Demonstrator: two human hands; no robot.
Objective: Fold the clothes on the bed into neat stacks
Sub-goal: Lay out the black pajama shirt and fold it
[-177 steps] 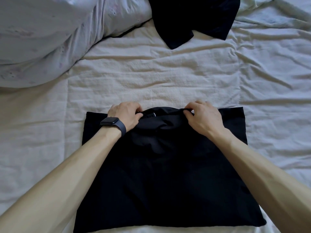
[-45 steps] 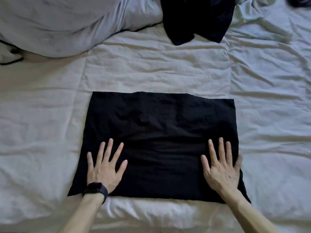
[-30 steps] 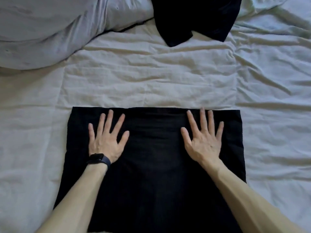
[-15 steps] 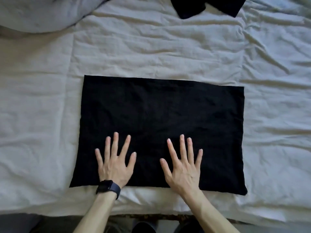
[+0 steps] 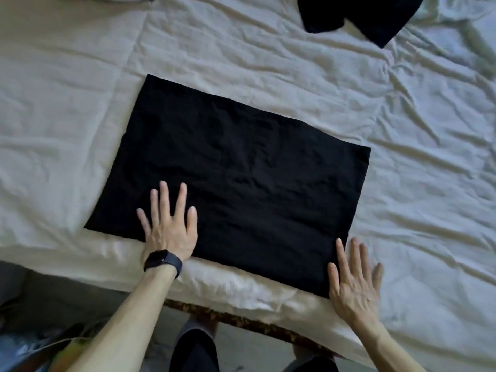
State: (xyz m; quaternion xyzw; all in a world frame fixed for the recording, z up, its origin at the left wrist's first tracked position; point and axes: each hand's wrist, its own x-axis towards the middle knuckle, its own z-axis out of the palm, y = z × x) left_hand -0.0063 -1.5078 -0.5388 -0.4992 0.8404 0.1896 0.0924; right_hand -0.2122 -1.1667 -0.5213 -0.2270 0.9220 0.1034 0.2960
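Because the folded black garment [image 5: 236, 178] lies flat by the near edge of the bed, a crisp rectangle set slightly askew on the sheet [image 5: 408, 216], the head view shows both hands working it from above. The left hand [image 5: 170, 226], a dark watch [image 5: 163, 260] on its wrist, lies flat with its fingers spread on the garment's near left part, probably pinning and smoothing the cloth so the fold keeps its shape. The right hand [image 5: 354, 283], also flat, straight-fingered and holding nothing, sits at the near right corner, mostly on the sheet. Slight blur hides whether it touches the cloth's edge. The garment looks thin and matte, faintly crumpled, with straight edges. The pale sheet is soft and heavily creased, so it likely gives little firm backing. A second black garment [image 5: 359, 17] lies rumpled at the far right, well apart and not yet folded.
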